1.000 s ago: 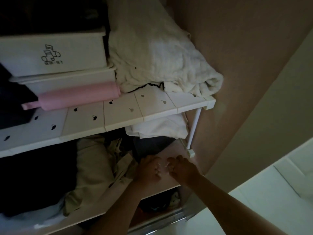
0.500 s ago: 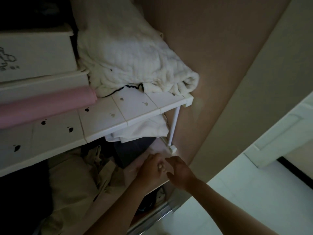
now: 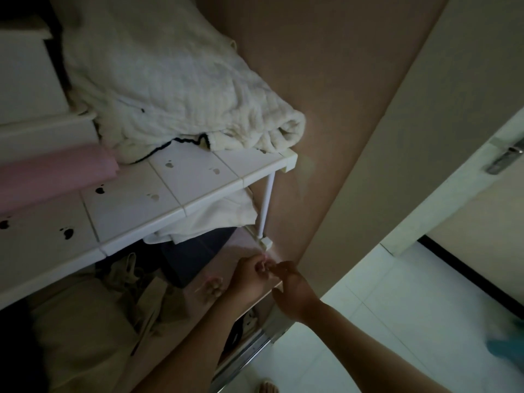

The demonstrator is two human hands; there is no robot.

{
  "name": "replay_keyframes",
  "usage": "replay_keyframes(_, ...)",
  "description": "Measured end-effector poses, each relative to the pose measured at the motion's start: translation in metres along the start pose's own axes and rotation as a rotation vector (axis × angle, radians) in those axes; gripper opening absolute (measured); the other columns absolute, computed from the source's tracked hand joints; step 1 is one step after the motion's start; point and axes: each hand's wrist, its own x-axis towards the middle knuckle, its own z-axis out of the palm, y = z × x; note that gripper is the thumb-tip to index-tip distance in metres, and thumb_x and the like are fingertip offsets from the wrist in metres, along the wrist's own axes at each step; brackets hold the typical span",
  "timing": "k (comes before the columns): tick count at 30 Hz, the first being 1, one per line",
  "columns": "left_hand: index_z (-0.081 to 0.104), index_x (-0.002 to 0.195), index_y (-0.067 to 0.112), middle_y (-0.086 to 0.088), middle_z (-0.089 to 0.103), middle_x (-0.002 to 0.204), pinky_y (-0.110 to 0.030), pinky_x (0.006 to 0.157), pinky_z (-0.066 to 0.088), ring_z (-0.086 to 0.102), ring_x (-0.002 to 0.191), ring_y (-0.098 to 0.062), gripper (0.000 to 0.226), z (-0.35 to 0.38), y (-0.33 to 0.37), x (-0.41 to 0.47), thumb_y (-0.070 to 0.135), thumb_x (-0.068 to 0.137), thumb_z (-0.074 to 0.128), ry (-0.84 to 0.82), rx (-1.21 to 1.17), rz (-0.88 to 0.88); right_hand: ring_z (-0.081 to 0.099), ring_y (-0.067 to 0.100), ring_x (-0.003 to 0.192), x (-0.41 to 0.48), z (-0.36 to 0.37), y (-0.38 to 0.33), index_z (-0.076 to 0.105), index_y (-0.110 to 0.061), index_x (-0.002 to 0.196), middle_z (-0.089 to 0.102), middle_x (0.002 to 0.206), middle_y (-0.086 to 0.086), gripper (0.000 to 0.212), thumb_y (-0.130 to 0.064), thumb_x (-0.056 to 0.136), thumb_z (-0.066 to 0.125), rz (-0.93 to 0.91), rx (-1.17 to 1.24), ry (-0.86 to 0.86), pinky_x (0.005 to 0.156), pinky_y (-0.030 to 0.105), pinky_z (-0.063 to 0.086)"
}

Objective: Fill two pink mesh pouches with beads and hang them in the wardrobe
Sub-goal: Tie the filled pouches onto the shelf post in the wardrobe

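1. Pinkish bunched lump, probably one pink mesh pouch, lying on pale wooden wardrobe board, just beside left hand; beads too dim to confirm.
2. Versus a second ago: moved both hands in toward square foot of thin white tubular shelf leg; right hand now touching left.
3. Fingers curled on both, tips meeting, maybe pinching a cord; cannot tell in this light.
4. Looks like tying-on at the leg, so hanging step under way.
5. Textures: hard glossy white plastic-looking panel shelf; soft ribbed cream blanket, rolled; matte pink cylindrical roll.
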Motion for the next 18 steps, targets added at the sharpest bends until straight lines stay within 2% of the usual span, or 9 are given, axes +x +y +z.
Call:
replay_keyframes(3, 0.07, 0.099, 0.013, -0.008, 0.073, 0.096, -0.048, 0.09, 0.055, 0.069, 0.095, -0.023, 0.018, 0.001, -0.004, -0.003, 0.015, 0.09, 0.055, -0.009, -0.002, 0.016, 0.051, 0.022, 0.12, 0.001, 0.004, -0.003, 0.044, -0.02, 0.149, 0.043, 0.133, 0.009, 0.06, -0.007, 0.091, 0.057, 0.007, -0.01, -0.016, 0.093, 0.002, 0.021)
replay_keyframes(8, 0.065, 0.118, 0.009, -0.007, 0.069, 0.114, -0.027, 0.088, 0.054, 0.065, 0.106, -0.022, 0.033, -0.006, 0.004, -0.008, 0.0, 0.087, 0.059, -0.093, -0.064, -0.012, 0.052, 0.026, 0.118, 0.005, 0.008, -0.003, 0.042, -0.018, 0.151, 0.042, 0.137, 0.01, 0.06, -0.009, 0.093, 0.054, 0.059, 0.051, 0.031, 0.093, 0.008, 0.029)
replay_keyframes(11, 0.061, 0.125, 0.01, 0.006, 0.061, 0.112, -0.01, 0.079, 0.047, 0.061, 0.101, -0.01, 0.037, -0.005, 0.014, -0.006, 0.001, 0.089, 0.059, -0.144, -0.12, -0.033, 0.052, 0.03, 0.121, 0.006, 0.004, -0.006, 0.051, -0.015, 0.142, 0.045, 0.139, 0.012, 0.048, -0.014, 0.094, 0.056, 0.104, 0.097, 0.085, 0.098, 0.027, 0.045)
replay_keyframes(13, 0.06, 0.128, 0.017, 0.006, 0.062, 0.113, -0.014, 0.083, 0.05, 0.06, 0.099, -0.006, 0.041, -0.005, 0.018, -0.005, 0.006, 0.089, 0.059, -0.158, -0.121, -0.048, 0.052, 0.03, 0.122, 0.007, 0.002, -0.005, 0.054, -0.014, 0.138, 0.047, 0.14, 0.012, 0.044, -0.012, 0.094, 0.056, 0.097, 0.106, 0.082, 0.097, 0.031, 0.045)
replay_keyframes(16, 0.059, 0.115, 0.038, 0.006, 0.065, 0.115, -0.021, 0.088, 0.053, 0.063, 0.103, -0.007, 0.037, -0.003, 0.017, -0.002, 0.013, 0.088, 0.061, -0.165, -0.121, -0.049, 0.05, 0.032, 0.126, 0.012, -0.002, -0.005, 0.054, -0.012, 0.139, 0.046, 0.142, 0.015, 0.046, -0.005, 0.093, 0.055, 0.075, 0.14, 0.053, 0.099, 0.026, 0.042)
replay_keyframes(18, 0.055, 0.1, 0.045, 0.013, 0.064, 0.105, -0.015, 0.084, 0.051, 0.061, 0.096, 0.002, 0.034, -0.005, 0.017, -0.002, 0.013, 0.089, 0.062, -0.178, -0.109, -0.043, 0.047, 0.028, 0.131, 0.014, -0.003, -0.003, 0.051, -0.014, 0.142, 0.041, 0.146, 0.011, 0.05, -0.003, 0.093, 0.054, 0.058, 0.133, 0.03, 0.1, 0.009, 0.032)
